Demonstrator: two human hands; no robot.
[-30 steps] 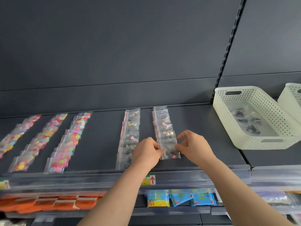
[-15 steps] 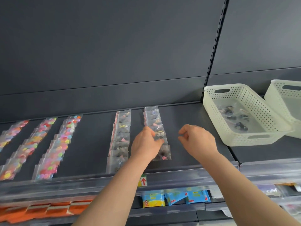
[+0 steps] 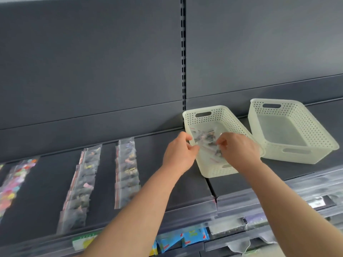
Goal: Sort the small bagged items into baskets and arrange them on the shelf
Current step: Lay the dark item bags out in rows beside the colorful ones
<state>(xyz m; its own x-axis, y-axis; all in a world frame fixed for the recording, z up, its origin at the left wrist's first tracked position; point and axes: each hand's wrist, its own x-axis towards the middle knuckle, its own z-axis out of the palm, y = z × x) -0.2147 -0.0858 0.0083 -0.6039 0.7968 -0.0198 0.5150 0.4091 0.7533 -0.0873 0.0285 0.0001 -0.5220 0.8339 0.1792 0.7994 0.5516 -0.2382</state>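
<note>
Dark store shelf (image 3: 105, 164): the left hand (image 3: 179, 152) and right hand (image 3: 239, 151) each pinch an edge of a small clear bag (image 3: 204, 140), spread between them over the basket (image 3: 217, 172) beneath, presumably to drop it in flat; bag rows (image 3: 128, 169) lie left of the left hand, awaiting sorting.

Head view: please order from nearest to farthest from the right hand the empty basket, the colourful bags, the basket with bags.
1. Basket with bags, under the right hand.
2. Empty basket, to its right.
3. Colourful bags, far left.
</note>
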